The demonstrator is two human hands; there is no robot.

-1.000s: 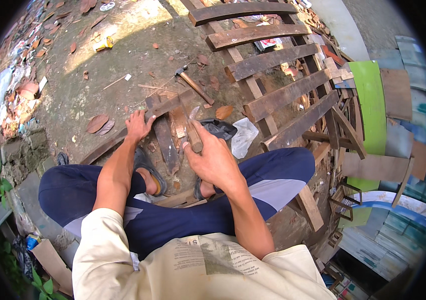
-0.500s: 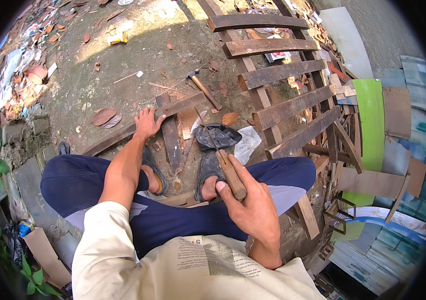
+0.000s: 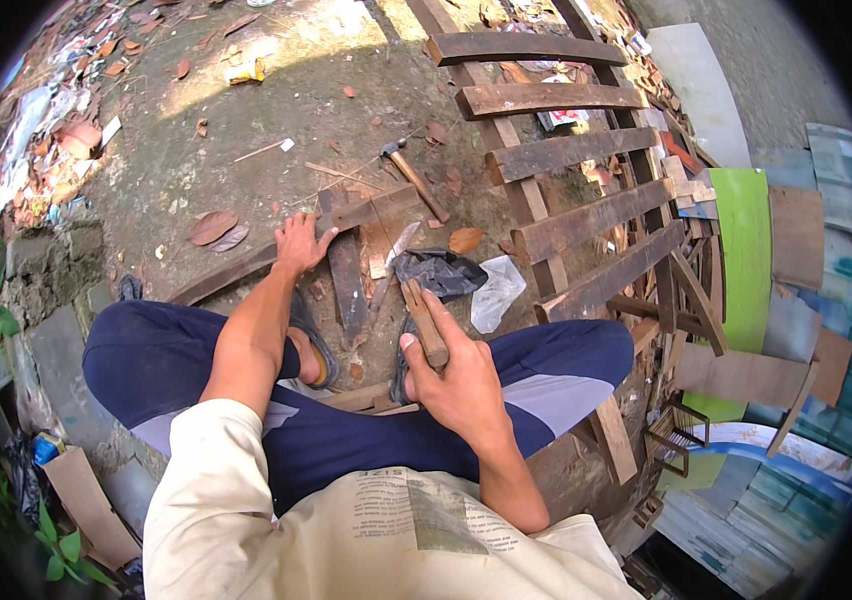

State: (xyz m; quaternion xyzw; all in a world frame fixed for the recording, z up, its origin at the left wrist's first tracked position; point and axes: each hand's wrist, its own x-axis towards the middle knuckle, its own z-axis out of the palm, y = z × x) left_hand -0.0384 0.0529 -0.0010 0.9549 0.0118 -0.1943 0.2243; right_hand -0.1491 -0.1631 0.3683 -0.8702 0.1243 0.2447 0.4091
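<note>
A long dark wooden plank [image 3: 236,268] lies slantwise before me, across a shorter board [image 3: 346,285] on the ground. My left hand [image 3: 296,243] rests on the plank with fingers spread, pressing from above. In my right hand [image 3: 458,382] is the wooden handle of a handsaw [image 3: 426,328], with fingers wrapped round it. Its thin blade is seen nearly edge-on, pointing forward to the plank's right part; I cannot tell whether it touches the wood. A hammer [image 3: 416,180] with a wooden handle lies just beyond the plank's right end.
A slatted wooden frame [image 3: 561,160] stands at the right. Black plastic [image 3: 436,272] and a clear plastic bag [image 3: 496,293] lie by my right foot. Dry leaves [image 3: 213,227] and litter dot the ground. A broken block wall [image 3: 56,270] is at left; panels [image 3: 741,270] stand far right.
My right hand has moved forward and left, the handsaw's handle with it, toward the plank. The left hand stays on the plank. The whole view has shifted slightly.
</note>
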